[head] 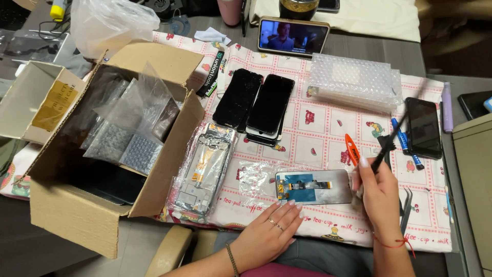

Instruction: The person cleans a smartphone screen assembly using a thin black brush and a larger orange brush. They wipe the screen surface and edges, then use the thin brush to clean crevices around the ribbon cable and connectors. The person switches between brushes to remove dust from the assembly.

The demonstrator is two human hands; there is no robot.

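Two hands: left hand (267, 231) flat, fingers spread beside phone screen (313, 186) lying crosswise; right hand (376, 192) pinching black brush (397, 134), seemingly angled up-right.

Even soft indoor light, faint shadows, sharp centre, blurred moving brush (397, 137)

cardboard box (77, 215) looking matt and rough | screen panel (313, 187) showing glossy glass | tablecloth (318, 133) looking like soft printed cloth | bubble wrap (353, 82) shining, clear plastic

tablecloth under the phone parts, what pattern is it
White tablecloth with a pink grid and small printed pictures such as watermelon slices and cups; the head view shows it.
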